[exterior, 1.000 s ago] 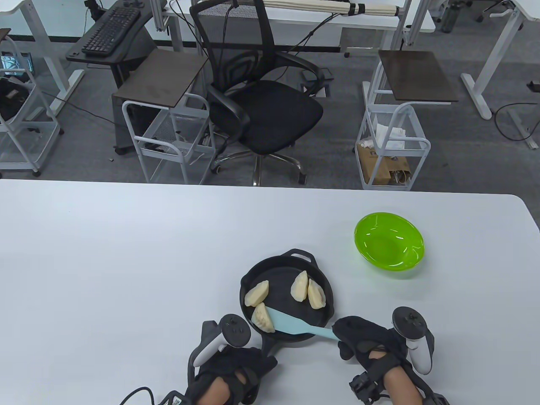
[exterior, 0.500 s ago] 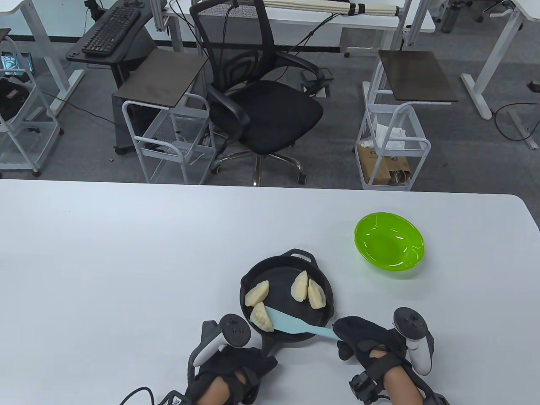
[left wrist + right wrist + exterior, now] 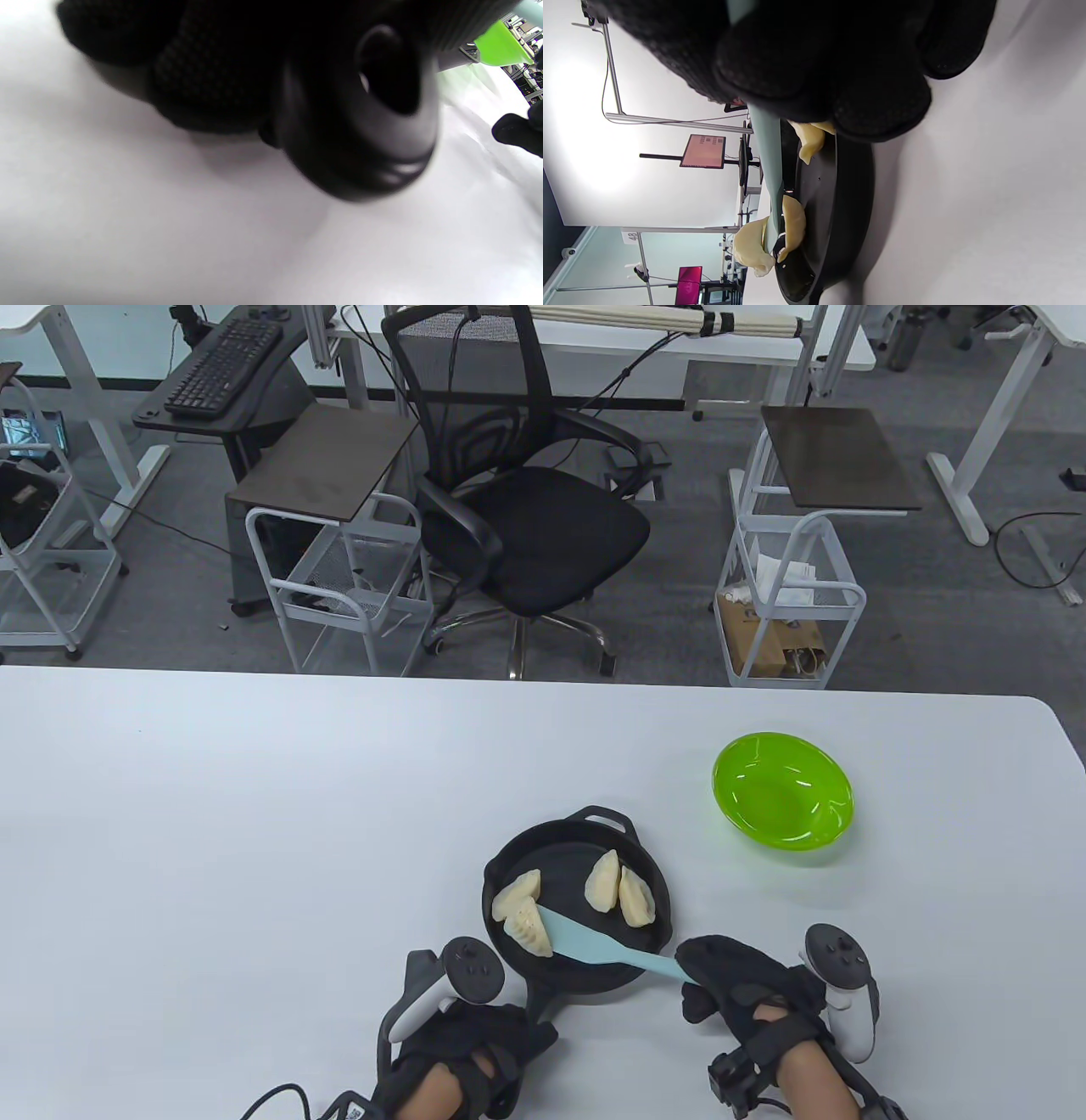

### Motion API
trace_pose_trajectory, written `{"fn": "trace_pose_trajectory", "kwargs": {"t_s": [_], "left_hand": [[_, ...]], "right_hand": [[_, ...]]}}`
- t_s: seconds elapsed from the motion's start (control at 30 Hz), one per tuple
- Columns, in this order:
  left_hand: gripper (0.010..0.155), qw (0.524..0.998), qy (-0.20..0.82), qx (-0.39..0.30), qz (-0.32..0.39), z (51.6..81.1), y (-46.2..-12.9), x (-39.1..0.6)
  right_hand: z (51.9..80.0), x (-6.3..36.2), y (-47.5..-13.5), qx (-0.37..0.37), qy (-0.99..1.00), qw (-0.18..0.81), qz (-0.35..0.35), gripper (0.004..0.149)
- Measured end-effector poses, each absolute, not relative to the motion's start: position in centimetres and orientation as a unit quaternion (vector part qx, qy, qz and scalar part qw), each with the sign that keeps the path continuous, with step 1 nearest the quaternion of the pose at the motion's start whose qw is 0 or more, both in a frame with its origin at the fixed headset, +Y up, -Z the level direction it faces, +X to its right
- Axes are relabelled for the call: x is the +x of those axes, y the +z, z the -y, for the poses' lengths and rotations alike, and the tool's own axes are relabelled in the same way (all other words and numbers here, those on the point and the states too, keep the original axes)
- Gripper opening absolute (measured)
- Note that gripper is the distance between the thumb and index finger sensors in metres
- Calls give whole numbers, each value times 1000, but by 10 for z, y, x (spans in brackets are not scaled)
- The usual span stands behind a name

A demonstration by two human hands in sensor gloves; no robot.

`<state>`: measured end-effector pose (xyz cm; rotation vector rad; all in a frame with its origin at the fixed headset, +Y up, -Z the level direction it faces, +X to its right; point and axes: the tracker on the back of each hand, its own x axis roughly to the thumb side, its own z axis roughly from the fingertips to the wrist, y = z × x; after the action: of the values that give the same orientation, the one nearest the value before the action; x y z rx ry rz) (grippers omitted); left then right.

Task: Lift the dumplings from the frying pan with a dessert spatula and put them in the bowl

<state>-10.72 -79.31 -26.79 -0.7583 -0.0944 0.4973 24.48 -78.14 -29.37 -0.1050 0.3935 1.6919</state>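
Note:
A black frying pan (image 3: 653,937) holds several pale dumplings. My left hand (image 3: 479,1039) grips the pan's handle (image 3: 540,1003) at the near left; in the left wrist view the handle's end with its hole (image 3: 382,76) fills the frame beside my gloved fingers (image 3: 199,63). My right hand (image 3: 721,984) holds a light blue dessert spatula (image 3: 585,943). Its blade tip meets the near-left dumpling (image 3: 526,926), which touches its neighbour (image 3: 517,892). Two more dumplings (image 3: 619,889) lie at the pan's right. The right wrist view shows the spatula (image 3: 768,161) edge-on between two dumplings (image 3: 793,228). A green bowl (image 3: 782,799) stands with nothing in it.
The white table (image 3: 254,831) stretches wide to the left and behind the pan. The bowl stands to the pan's far right, near the table's right edge. Beyond the far edge are an office chair (image 3: 526,517) and wire carts (image 3: 789,594).
The spatula blade has slid farther into the pan, pushing the near-left dumpling away from the rim and against its neighbour. My right hand shifted slightly right. The left hand kept still.

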Motion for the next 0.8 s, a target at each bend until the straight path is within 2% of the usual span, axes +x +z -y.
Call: {"fn": "trace_pose_trajectory", "kwargs": {"t_s": [0.8], "left_hand": [[61,898,240,-366,46,793,-268,-107]], "right_hand": [[784,290,-286,-188,628,755,23,54]]}}
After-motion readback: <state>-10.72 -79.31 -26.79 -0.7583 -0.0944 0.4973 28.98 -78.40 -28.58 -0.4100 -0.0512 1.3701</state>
